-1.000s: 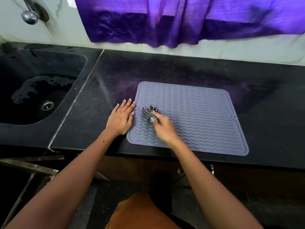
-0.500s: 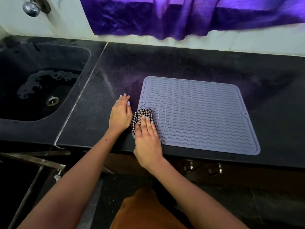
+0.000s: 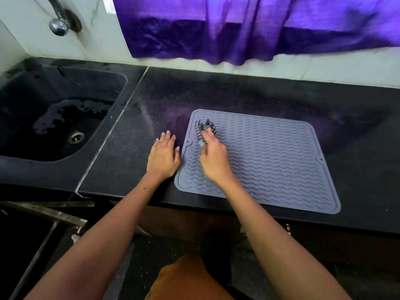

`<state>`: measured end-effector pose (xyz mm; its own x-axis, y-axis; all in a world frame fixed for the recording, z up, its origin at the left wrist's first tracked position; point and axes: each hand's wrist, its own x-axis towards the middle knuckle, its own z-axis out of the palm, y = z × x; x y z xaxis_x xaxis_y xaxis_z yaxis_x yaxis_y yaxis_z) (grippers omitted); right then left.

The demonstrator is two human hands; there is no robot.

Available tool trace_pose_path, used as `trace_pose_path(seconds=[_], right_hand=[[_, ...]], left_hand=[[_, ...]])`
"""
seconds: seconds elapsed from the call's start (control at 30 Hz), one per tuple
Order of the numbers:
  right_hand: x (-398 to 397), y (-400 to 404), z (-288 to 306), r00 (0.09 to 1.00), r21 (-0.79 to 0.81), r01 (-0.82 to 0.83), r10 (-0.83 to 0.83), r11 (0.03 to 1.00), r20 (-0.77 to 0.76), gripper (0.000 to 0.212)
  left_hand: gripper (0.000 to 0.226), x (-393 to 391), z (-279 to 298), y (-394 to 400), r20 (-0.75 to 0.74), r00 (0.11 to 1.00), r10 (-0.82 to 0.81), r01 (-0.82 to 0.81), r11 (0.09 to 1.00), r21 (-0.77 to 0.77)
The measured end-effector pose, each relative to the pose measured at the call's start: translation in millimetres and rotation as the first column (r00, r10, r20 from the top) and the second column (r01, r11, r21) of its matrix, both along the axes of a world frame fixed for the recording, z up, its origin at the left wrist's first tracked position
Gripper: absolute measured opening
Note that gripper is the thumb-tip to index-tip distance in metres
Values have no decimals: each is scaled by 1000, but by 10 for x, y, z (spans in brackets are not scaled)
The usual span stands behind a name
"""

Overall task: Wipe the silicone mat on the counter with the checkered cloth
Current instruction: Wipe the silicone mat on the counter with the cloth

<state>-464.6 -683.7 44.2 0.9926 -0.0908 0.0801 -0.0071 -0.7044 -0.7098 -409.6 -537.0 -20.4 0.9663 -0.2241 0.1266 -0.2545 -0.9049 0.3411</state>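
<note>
A grey silicone mat (image 3: 270, 161) with wavy ridges lies flat on the black counter (image 3: 238, 92). My right hand (image 3: 213, 158) is over the mat's left part and grips the bunched black-and-white checkered cloth (image 3: 203, 128), which sits on the mat near its far left corner. The cloth is blurred. My left hand (image 3: 163, 155) rests flat on the counter, fingers straight, right beside the mat's left edge.
A black sink (image 3: 54, 118) with a drain and a puddle of water lies to the left, a tap (image 3: 59, 24) above it. A purple curtain (image 3: 249, 29) hangs over the back wall. The counter's front edge runs just below the mat.
My right hand has carried the cloth from the mat's near left edge away from me to its far left corner. The left hand has stayed beside the mat.
</note>
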Motion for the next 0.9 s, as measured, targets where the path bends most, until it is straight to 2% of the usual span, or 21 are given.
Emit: trace_pose_path(seconds=[0.07,0.13,0.3,0.37,0.43,0.47,0.5,0.53,0.57,0.6,0.63,0.67,0.73,0.77,0.83,0.9], right_hand=[[-51,122,-212,986,-342,-165,149,925,-74,60],[-87,178,-396,977,-521,-212,179,827,-114,64],[-12,49,-395,963,-501,-269,241,822,-122,71],[4,14,-371,962,-434,-271,253,859,-101,68],[27,7,-321,972,-310,-234,218,921,-88,61],[75,-9,-313,980,-170,-187,172,968,-97,56],[129,-48,-283,987,60,-93,100,994,-128,51],[181,-89,-205,985,336,42,17,941,-171,45],[237,-143,-130,976,562,192,-96,805,-196,39],[287,-214,-94,949,660,315,-236,682,-209,35],[308,-273,-44,919,613,386,-343,690,-193,35],[307,-312,-7,915,482,397,-381,781,-136,38],[237,-298,29,963,141,268,-268,953,-23,47],[192,-249,-12,986,-2,163,-163,987,-16,51],[127,-109,-182,998,-297,-21,1,955,-69,60],[107,-37,-368,994,-512,-106,73,853,-84,67]], left_hand=[[65,6,-7,-4,-4,1000,1,-1,1000,14],[65,19,-22,-3,-4,1000,2,-2,1000,31],[74,61,-51,-22,16,999,-51,49,995,91],[80,69,-57,-20,20,996,-91,88,989,115],[78,82,-47,-8,6,994,-109,108,986,131],[75,93,-29,-3,-3,993,-115,114,984,139],[71,100,-10,2,-12,993,-121,122,982,147],[69,110,16,2,-20,992,-123,124,981,147],[68,124,48,0,-27,992,-121,123,983,137],[68,140,71,-7,-37,993,-113,117,986,116],[68,159,93,-12,-41,993,-106,110,990,87],[68,182,107,-16,-42,994,-102,104,993,56],[67,246,113,-29,-39,993,-110,111,994,16],[67,277,112,-40,-44,992,-119,119,993,13],[66,344,100,-83,-59,990,-132,133,991,23],[64,401,79,-136,-75,988,-139,143,988,51]])
